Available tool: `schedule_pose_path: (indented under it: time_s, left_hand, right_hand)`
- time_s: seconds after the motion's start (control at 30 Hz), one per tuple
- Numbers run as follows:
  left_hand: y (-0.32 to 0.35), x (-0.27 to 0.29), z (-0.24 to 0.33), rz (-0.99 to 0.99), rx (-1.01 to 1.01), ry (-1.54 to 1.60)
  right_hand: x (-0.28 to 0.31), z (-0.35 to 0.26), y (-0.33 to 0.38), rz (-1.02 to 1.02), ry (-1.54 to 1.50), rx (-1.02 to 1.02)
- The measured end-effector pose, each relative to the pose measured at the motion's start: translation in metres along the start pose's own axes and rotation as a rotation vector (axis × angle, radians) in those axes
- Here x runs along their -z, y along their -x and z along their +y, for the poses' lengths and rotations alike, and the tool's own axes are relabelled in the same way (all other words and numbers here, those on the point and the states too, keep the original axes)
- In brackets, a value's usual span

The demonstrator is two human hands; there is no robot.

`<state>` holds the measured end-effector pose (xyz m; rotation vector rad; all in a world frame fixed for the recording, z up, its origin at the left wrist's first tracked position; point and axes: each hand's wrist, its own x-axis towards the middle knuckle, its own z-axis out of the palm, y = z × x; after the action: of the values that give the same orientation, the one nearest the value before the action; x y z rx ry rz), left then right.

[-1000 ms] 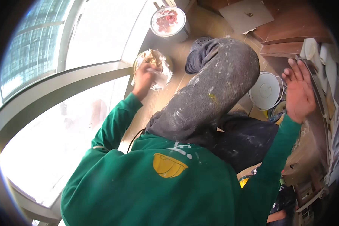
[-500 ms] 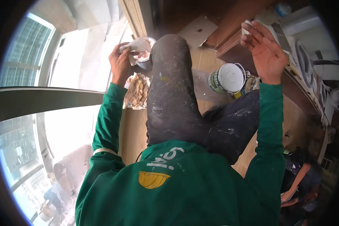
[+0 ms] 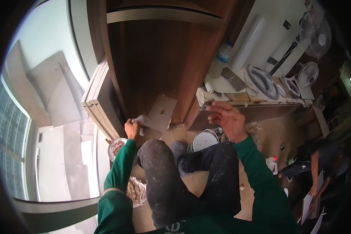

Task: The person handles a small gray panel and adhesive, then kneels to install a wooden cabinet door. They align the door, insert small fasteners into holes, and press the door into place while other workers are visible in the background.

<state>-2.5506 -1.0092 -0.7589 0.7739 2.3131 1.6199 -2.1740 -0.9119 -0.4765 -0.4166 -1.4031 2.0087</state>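
Note:
I sit on the floor in a green sweatshirt and dark, paint-flecked trousers, facing a dark brown wooden cabinet (image 3: 152, 66). My left hand (image 3: 131, 128) is closed on a small crumpled grey sheet (image 3: 143, 121) and presses it against the cabinet's lower front. A flat grey square panel (image 3: 162, 113) leans there, right beside the sheet. My right hand (image 3: 228, 118) is raised with its fingers spread and holds nothing. It hovers close to the front edge of a low wooden ledge (image 3: 257, 111).
A white lidded bucket (image 3: 202, 141) stands by my feet. A small tub with reddish contents (image 3: 115, 147) and a plastic bag (image 3: 137, 191) lie at my left. On the ledge are a bottle (image 3: 223, 52), a white roll (image 3: 247, 43) and fans (image 3: 308, 74). Another person (image 3: 316, 167) crouches at right.
The view has swung up from the floor to the cabinet. My left hand has left the bag and tub and reached the cabinet front. My right hand stays raised and open.

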Motion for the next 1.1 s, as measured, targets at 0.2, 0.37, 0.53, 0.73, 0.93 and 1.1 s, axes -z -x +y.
schedule_pose_path:
  time_s: [0.2, 0.37, 0.53, 0.73, 0.93, 1.1]
  left_hand:
    - [-0.001, -0.056, -0.062, -0.106, 0.144, -0.12]
    - [0.005, -0.051, -0.043, -0.264, 0.136, -0.047]
    - [0.033, -0.027, -0.008, -0.385, 0.29, 0.459]
    - [0.035, -0.004, 0.002, -0.446, 0.363, 0.651]
    - [0.029, -0.016, 0.006, -0.486, 0.384, 0.653]
    - [0.026, -0.015, -0.003, -0.47, 0.373, 0.671]
  right_hand:
    - [0.019, 0.052, -0.065, -0.027, -0.037, -0.117]
    - [0.021, 0.074, -0.092, -0.073, -0.043, -0.169]
    - [0.046, 0.077, -0.093, -0.064, -0.112, -0.182]
    - [0.058, 0.076, -0.099, -0.126, -0.205, -0.133]
    - [0.056, 0.076, -0.102, -0.13, -0.177, -0.159]
    - [0.047, 0.076, -0.105, -0.121, -0.172, -0.168]
